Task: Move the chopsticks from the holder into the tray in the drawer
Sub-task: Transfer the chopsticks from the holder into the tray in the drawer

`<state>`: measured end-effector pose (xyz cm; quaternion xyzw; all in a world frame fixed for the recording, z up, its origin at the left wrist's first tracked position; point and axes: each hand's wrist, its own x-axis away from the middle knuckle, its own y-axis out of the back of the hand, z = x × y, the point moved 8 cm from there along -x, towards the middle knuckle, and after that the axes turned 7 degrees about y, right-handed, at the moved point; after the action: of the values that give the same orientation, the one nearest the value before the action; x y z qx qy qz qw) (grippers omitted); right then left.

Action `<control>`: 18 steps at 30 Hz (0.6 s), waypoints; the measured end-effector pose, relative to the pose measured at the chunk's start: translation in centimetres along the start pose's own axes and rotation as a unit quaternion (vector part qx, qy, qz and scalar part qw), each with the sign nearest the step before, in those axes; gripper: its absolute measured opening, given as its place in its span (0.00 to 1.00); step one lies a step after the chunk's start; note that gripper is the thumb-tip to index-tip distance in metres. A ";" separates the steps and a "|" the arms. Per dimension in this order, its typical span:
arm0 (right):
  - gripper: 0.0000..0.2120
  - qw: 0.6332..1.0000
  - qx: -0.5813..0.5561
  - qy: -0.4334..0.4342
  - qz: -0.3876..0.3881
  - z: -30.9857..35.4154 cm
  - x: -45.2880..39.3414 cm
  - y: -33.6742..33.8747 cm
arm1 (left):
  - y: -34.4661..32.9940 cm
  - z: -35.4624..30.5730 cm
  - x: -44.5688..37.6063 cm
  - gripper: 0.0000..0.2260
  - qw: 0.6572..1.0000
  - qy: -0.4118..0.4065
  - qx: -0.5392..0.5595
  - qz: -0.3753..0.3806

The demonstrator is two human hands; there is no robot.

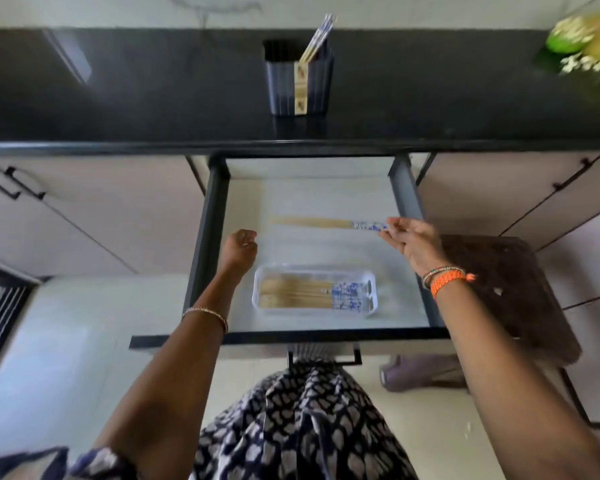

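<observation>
A glossy black stone countertop [153, 98] spans the top of the view, and below it a wide pulled-out drawer with dark grey sides and a pale liner [326, 202] stands open. On the counter sits a dark ribbed rectangular plastic holder [300, 86] with a few chopsticks [317, 39] leaning to its right, their blue-patterned ends up.

Near the drawer's front lies a clear rectangular plastic tray [314, 292] holding a bundle of bamboo chopsticks with blue-and-white patterned handles [309, 293]; their long axis runs left to right, bare tips left, patterned ends right.

The right hand [413, 242], with orange and green braided bands at the wrist, pinches the patterned end of a pair of bamboo chopsticks [326, 223] held level above the drawer's middle, behind the tray, tips pointing left. The left hand [239, 247] is curled into a loose fist over the drawer's left side, holding nothing visible.
</observation>
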<state>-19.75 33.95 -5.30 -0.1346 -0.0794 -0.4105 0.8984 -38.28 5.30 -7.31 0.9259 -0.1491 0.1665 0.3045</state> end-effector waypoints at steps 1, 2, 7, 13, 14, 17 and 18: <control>0.09 0.999 0.027 -0.021 0.003 -2.1 0.9 0.5 | -0.3 1.9 0.2 0.15 0.999 0.021 -0.027 0.012; 0.07 0.997 0.067 -0.034 0.003 -3.7 1.5 1.0 | -0.6 3.3 0.2 0.15 0.998 0.036 -0.051 0.025; 0.09 0.982 0.184 -0.036 -0.026 -7.2 2.9 1.3 | -2.5 7.1 1.3 0.15 0.991 0.059 -0.096 0.066; 0.10 0.972 0.218 -0.041 -0.079 -8.7 3.4 1.1 | -3.0 8.4 1.7 0.18 0.991 0.073 -0.077 0.079; 0.10 0.969 0.231 -0.044 -0.079 -8.9 3.4 0.9 | -3.0 8.5 1.7 0.17 0.991 0.083 -0.067 0.084; 0.09 0.958 0.271 -0.051 -0.080 -9.6 3.2 0.5 | -3.1 8.9 1.7 0.09 0.988 0.104 -0.052 0.098; 0.09 0.951 0.295 -0.045 -0.079 -9.6 3.1 0.4 | -3.1 8.9 1.6 0.12 0.988 0.105 -0.050 0.098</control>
<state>-17.11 29.02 -13.72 0.1253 -0.2475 -0.4322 0.8580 -33.68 1.95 -15.05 0.8678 -0.2143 0.2846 0.3464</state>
